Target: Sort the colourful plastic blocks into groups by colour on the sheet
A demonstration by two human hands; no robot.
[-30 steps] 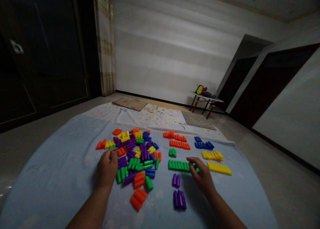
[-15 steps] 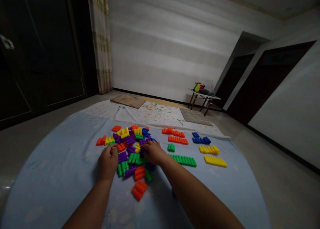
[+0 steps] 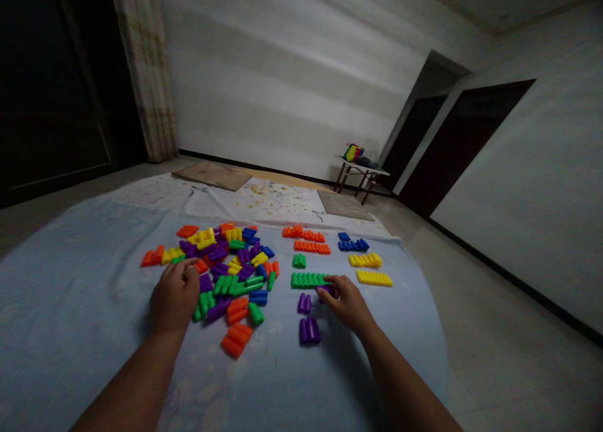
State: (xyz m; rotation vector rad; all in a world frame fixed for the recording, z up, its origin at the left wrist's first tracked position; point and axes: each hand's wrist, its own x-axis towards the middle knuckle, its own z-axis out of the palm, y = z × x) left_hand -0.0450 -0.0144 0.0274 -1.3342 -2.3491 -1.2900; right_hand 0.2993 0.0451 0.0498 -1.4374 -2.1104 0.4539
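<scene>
My right hand [image 3: 346,302] is closed on a small purple block [image 3: 325,291], just in front of the right end of a green row [image 3: 308,280]. Two purple pieces [image 3: 309,331] lie to its left and nearer to me. At the left edge of a mixed pile of coloured blocks [image 3: 227,286] rests my left hand [image 3: 176,294], its fingers curled beside a purple block [image 3: 205,283]; whether it grips anything is hidden.
Orange rows [image 3: 311,248], a short green piece [image 3: 299,260], blue blocks [image 3: 353,245] and yellow rows [image 3: 374,278] lie right of the pile. Two flat boards [image 3: 211,175] sit at the table's far side. Behind stands a small table [image 3: 362,166] with bags.
My right hand has moved from the pile to the right, now with a purple block in it. Purple pieces near the green row have come into view. The whole view has shifted.
</scene>
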